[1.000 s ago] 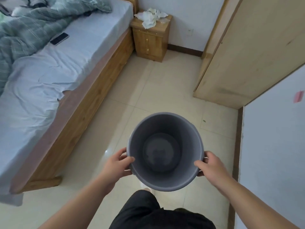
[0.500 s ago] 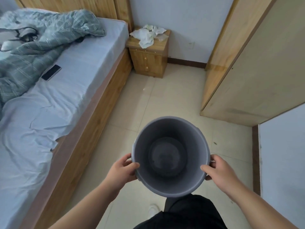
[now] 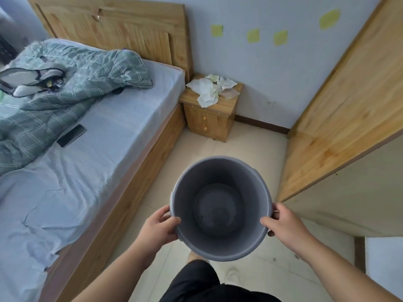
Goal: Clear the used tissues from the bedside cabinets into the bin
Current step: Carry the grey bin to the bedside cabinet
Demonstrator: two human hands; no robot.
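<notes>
I hold a round grey bin (image 3: pixel 220 171) in front of me above the tiled floor, its inside empty. My left hand (image 3: pixel 158 228) grips the rim on the left side and my right hand (image 3: pixel 283 223) grips it on the right. Ahead, a small wooden bedside cabinet (image 3: pixel 208 123) stands in the corner beside the bed's headboard. A heap of crumpled white tissues (image 3: pixel 210 89) covers most of its top, some hanging over the front edge.
A wooden bed (image 3: pixel 135 162) with a pale blue sheet runs along the left, with a green checked quilt (image 3: pixel 72 83) and a black phone (image 3: pixel 71 135) on it. A wooden wardrobe (image 3: pixel 340 118) closes the right side. A strip of tiled floor (image 3: pixel 246 147) leads to the cabinet.
The view has lifted and come closer to the cabinet, so the headboard and yellow wall notes now show. Both hands keep the same grip on the bin.
</notes>
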